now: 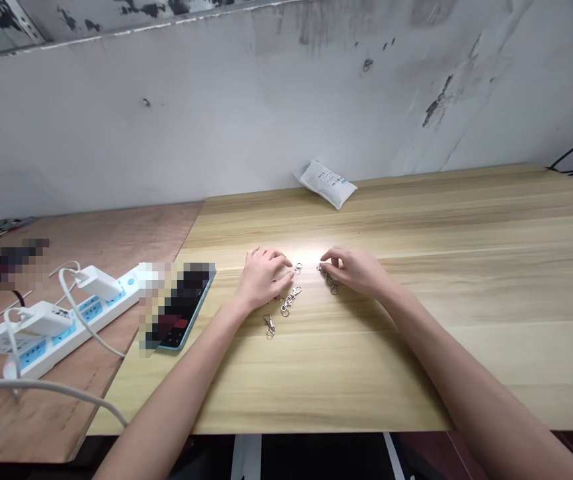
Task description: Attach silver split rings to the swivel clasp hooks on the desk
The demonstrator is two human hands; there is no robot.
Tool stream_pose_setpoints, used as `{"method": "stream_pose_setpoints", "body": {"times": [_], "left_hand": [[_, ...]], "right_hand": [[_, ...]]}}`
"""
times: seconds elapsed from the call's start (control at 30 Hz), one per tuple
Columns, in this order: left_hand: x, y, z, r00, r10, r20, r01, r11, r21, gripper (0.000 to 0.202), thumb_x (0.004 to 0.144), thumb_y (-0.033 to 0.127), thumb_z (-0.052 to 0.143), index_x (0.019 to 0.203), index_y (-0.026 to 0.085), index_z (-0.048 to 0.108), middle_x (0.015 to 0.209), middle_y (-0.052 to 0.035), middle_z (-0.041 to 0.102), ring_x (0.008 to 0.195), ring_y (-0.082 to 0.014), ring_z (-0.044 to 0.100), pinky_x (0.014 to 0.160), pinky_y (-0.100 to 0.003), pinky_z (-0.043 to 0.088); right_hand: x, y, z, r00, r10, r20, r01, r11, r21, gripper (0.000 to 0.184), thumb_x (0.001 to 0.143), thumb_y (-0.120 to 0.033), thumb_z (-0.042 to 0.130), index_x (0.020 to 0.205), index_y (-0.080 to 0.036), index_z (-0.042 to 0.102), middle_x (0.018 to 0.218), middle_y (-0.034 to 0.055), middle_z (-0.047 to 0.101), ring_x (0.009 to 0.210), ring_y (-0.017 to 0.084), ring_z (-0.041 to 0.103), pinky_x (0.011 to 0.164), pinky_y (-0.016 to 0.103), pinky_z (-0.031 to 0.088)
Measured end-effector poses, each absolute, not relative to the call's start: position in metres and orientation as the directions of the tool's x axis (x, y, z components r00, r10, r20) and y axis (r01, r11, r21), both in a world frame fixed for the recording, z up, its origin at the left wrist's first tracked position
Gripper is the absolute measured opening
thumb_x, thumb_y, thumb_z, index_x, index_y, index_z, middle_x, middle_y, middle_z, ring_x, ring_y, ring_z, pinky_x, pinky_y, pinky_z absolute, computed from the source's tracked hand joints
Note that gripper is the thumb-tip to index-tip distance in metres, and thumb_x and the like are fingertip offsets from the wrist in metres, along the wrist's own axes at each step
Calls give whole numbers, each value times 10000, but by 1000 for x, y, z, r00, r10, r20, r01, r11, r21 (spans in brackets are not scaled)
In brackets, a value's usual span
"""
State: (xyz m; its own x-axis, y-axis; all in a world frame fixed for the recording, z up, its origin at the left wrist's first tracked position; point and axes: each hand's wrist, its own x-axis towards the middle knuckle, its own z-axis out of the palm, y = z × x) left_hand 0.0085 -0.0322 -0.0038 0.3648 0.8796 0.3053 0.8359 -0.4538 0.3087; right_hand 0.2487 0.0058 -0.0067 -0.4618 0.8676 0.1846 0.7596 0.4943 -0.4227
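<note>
Several small metal keychain clasps lie on the light wooden table [416, 347]. My left hand [262, 277] rests palm down with its fingers curled over some of them, near a ring [298, 268] at its fingertips. A cluster of clasps [290, 300] lies just right of that hand, and a single clasp [269, 325] sits by my left wrist. My right hand [354, 267] has its fingers pinched together on a clasp chain [327, 278] that trails under it.
A phone [181, 307] lies to the left of my left hand. A white power strip [61, 320] with plugged chargers and cables sits on the brown table on the left. A white packet [326, 182] lies against the wall.
</note>
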Motion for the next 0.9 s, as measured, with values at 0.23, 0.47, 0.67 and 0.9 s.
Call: {"method": "stream_pose_setpoints", "body": {"times": [0.23,0.47,0.67,0.9], "left_hand": [[21,-25,-16,458,800,388,815,-552,178,143,916,253,562,861,244,694,1000,-19,694,1022,-220,570,1096,-524,258],[14,-23,-15,409,839,359,805,-517,291,100,899,257,601,869,223,689,962,-25,692,974,-216,570,990,-456,343],[12,-21,-16,443,831,336,792,-538,288,136,918,261,573,851,208,679,951,-31,696,965,-215,562,927,-420,364],[14,-24,-13,433,831,350,783,-539,310,136,932,234,527,862,211,642,896,-16,707,948,-210,580,1027,-461,305]], "right_hand": [[239,2,-12,-489,838,240,733,545,-407,213,909,-314,529,986,-222,705,849,45,697,705,169,596,594,263,350],[226,-4,-16,-540,799,263,702,601,-383,238,929,-335,517,1022,-233,711,903,54,692,702,163,600,617,270,369],[213,-6,-20,-533,798,283,739,601,-304,301,956,-408,483,995,-240,730,913,61,668,681,158,602,576,267,329],[204,-7,-20,-536,803,261,708,596,-378,181,900,-236,528,877,-226,707,908,35,673,671,138,578,589,255,327]]}}
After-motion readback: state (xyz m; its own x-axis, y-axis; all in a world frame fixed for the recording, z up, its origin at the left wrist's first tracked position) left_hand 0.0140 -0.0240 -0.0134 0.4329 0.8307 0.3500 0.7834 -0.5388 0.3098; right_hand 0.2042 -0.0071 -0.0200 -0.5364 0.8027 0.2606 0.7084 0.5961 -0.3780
